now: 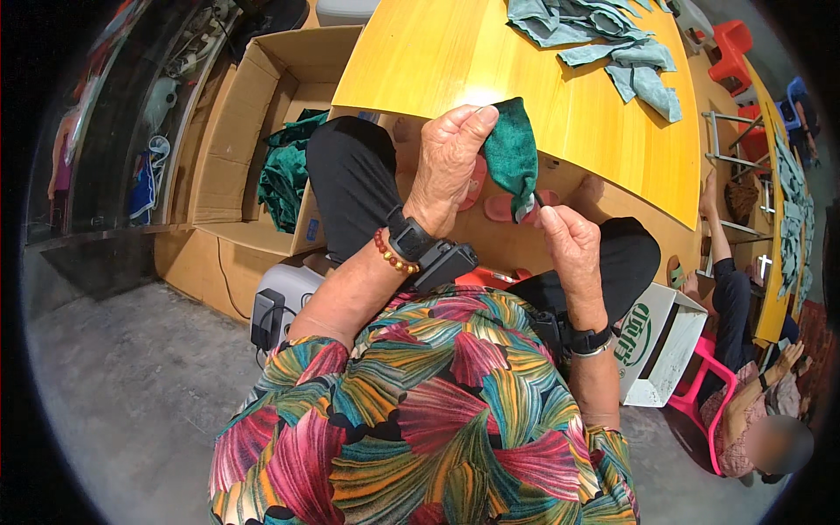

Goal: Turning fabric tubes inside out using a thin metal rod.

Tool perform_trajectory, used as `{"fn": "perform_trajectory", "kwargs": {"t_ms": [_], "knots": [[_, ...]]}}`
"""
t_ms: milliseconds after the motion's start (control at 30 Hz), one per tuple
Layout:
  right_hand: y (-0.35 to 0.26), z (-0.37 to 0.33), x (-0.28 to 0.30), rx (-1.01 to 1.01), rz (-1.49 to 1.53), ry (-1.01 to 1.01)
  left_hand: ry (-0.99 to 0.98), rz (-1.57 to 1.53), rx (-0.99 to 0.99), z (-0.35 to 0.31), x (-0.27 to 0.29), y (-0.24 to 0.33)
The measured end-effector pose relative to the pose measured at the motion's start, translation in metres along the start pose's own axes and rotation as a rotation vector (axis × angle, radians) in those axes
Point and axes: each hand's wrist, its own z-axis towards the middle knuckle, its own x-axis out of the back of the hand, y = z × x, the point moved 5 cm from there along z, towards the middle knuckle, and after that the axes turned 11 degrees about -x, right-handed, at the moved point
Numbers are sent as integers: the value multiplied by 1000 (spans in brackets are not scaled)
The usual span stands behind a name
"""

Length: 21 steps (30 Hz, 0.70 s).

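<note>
A small dark-green velvet pouch-like piece of cloth (510,149) hangs in the air between my hands, just off the table's near edge. My left hand (444,166) pinches its upper end between thumb and fingers. At the lower end the cloth narrows and a whitish bit shows. There my right hand (573,249) is closed in a pinch on a thin dark stick-like thing (538,200), whose tip meets the cloth. Most of that thing is hidden by my fingers, so its kind cannot be told.
Before me stands a yellow table (420,61) with grey-green cloth pieces (626,61) on its far right. On the left, a cardboard box (232,144) holds green velvet (284,179). A white box (656,346) and a person on a pink chair (700,402) are at right.
</note>
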Motion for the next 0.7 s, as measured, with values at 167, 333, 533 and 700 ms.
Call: {"fn": "perform_trajectory", "kwargs": {"t_ms": [167, 333, 533, 700], "knots": [[5, 0, -1, 81, -65, 45, 48, 30, -63, -2, 11, -11], [6, -3, 2, 95, -156, 81, 111, -64, -84, 2, 14, -11], [13, -2, 5, -11, -51, 52, 95, -61, -84, 0, 12, -13], [15, -1, -1, -201, 182, -69, 21, -41, -41, -9, 8, -15]]}}
